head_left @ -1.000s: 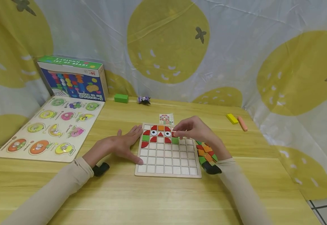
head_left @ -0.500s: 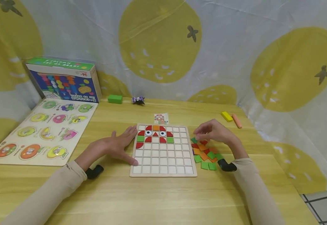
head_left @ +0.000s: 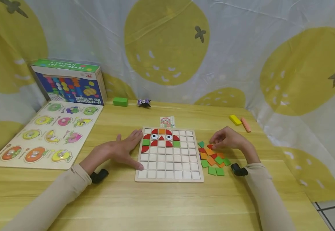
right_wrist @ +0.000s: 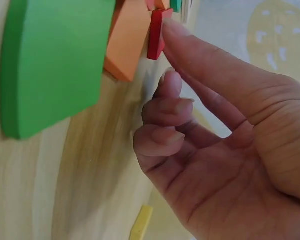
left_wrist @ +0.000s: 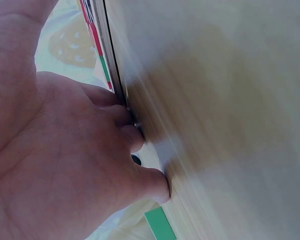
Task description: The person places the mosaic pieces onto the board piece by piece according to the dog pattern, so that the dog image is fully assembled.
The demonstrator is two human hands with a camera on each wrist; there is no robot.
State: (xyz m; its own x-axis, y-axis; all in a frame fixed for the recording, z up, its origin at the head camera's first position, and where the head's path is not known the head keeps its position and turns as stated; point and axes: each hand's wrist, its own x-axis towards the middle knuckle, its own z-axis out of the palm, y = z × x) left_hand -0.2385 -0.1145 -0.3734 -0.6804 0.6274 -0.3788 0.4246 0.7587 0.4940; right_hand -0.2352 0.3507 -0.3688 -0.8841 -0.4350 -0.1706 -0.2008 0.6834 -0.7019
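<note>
Hands at grid board [head_left: 169, 160]
Left hand [head_left: 125, 150] flat, steadying board edge; right hand [head_left: 228, 140] (fingers loosely curled) touches red tile [right_wrist: 157, 32] in loose pile, gripping nothing

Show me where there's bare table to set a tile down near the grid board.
Bare wood lies in front of the grid board, toward the near table edge, and behind it around the pattern card. The strip between the board and the right hand is crowded with loose tiles. The left hand presses against the board's left edge.
</note>
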